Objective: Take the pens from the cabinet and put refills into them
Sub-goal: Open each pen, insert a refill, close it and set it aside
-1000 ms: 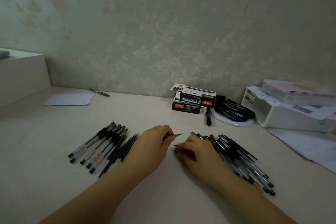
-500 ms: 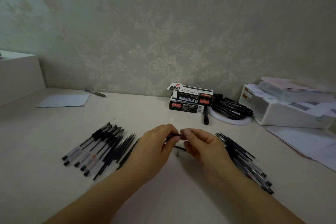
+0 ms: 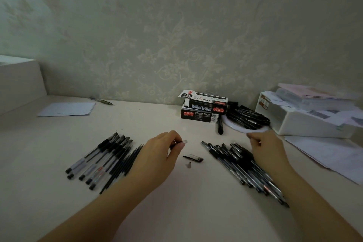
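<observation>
Head view: the left hand (image 3: 157,155) pinches a pen barrel (image 3: 179,143) at its open clear end, most of the barrel hidden behind the fingers. Just below it on the desk (image 3: 176,212) lie a black cap (image 3: 193,158) and a small tip cone (image 3: 189,164), nearer this hand than the other. The right hand (image 3: 267,149) hangs over the far end of the right pen pile (image 3: 245,165), fingers curled; whether they pinch anything is blurred. Loose refills (image 3: 125,165) lie to the left, long axes slanting away toward the wall, beside the left pen row (image 3: 98,159). The left hand is nearer them.
</observation>
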A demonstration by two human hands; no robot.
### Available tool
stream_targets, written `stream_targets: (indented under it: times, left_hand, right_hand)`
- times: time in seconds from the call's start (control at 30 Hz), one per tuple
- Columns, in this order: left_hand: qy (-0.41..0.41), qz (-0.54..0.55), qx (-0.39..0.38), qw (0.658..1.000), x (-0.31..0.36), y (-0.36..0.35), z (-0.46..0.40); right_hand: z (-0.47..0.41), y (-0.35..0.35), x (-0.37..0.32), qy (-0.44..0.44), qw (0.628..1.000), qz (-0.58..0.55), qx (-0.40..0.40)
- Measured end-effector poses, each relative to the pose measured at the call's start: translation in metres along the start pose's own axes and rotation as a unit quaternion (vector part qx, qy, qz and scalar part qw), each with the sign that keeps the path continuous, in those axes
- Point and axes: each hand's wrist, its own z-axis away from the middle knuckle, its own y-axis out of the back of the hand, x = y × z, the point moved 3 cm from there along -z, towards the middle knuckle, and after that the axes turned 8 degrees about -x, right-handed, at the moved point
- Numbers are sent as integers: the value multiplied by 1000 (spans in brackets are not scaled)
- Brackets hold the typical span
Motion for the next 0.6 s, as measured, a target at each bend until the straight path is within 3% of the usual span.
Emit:
stream_targets:
  times: [0.43,0.6]
  left_hand:
    - [12,0,-14,1000,2,0,0]
    - [75,-61,-6,995,-8,15,-3]
  right_hand:
    - [2,-7,9,-19,999,31,-21]
    - [8,-1,-10,51,998,15,33]
